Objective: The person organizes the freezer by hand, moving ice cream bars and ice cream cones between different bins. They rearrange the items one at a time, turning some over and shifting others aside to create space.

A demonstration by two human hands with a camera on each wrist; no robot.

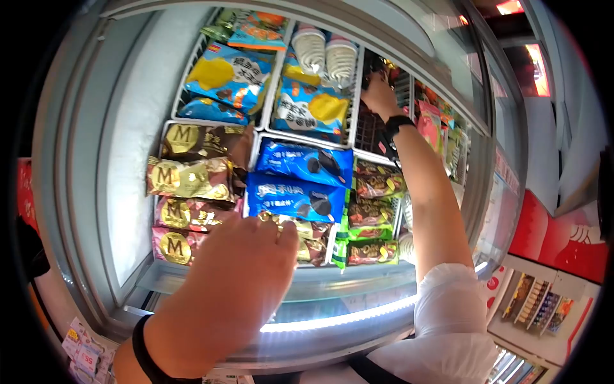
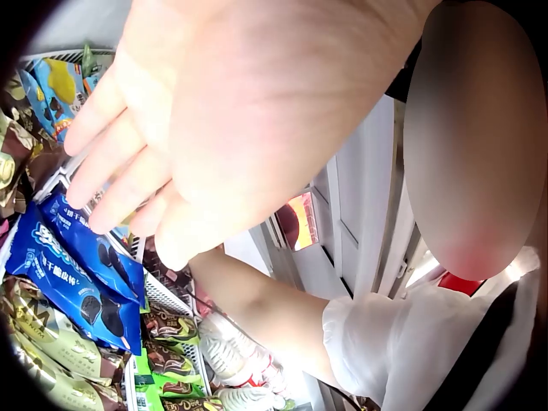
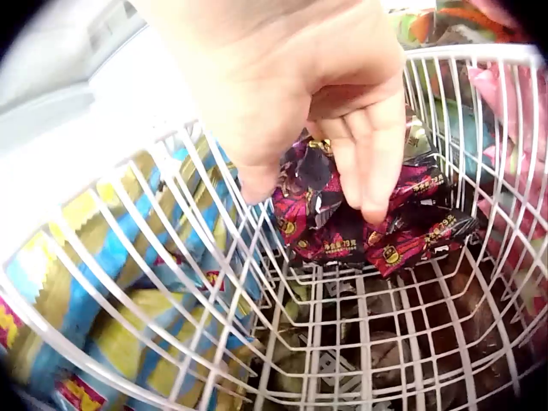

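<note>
My right hand point(image 3: 291, 94) reaches down into a white wire basket point(image 3: 193, 163) at the freezer's far right. Its thumb and bent fingers hold a dark ice cream pack point(image 3: 312, 171) with pink and red print. Several like packs point(image 3: 419, 244) lie beside and under the fingers at the basket's far end. In the head view the right hand point(image 1: 380, 96) partly hides the packs. My left hand point(image 1: 246, 281) hovers near the freezer's front edge, before blue ice cream packs point(image 1: 297, 195). The left wrist view shows the left hand point(image 2: 197, 128) with extended fingers and an uncovered palm.
Gold and brown ice cream packs point(image 1: 192, 179) fill the left front compartment. Blue and yellow packs point(image 1: 227, 77) and swirl-topped cones point(image 1: 310, 51) lie behind. Green-edged packs point(image 1: 371, 221) sit at right front. White wire dividers point(image 1: 268, 89) separate them; a sliding glass lid point(image 1: 441, 64) borders the back right.
</note>
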